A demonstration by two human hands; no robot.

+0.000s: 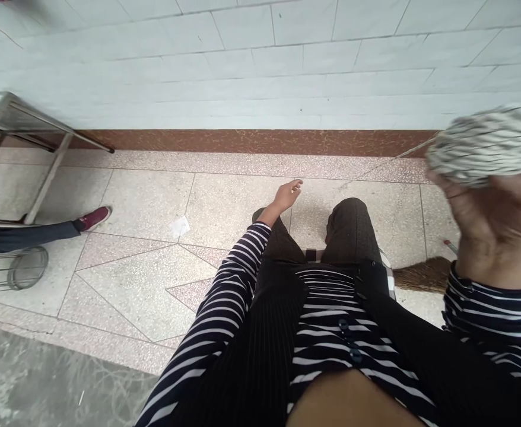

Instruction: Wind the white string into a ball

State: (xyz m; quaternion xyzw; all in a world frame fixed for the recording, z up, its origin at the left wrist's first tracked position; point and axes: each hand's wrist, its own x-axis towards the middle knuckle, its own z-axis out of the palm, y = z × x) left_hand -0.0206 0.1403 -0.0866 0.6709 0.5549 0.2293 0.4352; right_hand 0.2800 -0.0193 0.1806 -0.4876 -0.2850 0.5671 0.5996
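Observation:
My right hand [496,231] is raised at the right, its fingers wrapped under a pale grey ball of wound cord [487,145]. The ball has twisted, rope-like ridges, and its upper right is blurred. From its left side a thin strand [416,147] runs down and left, fading against the floor. Over my knee, my left hand [287,194] hangs with fingers loosely bent and apart. I see nothing in it, and it does not touch the ball.
A broom head [423,274] lies to the right of my legs. At the left are a metal-framed table [49,178], another person's leg and red shoe [95,218], and a round-based metal stool [28,268]. A white scrap [180,226] lies on the floor. A tiled wall [260,65] stands ahead.

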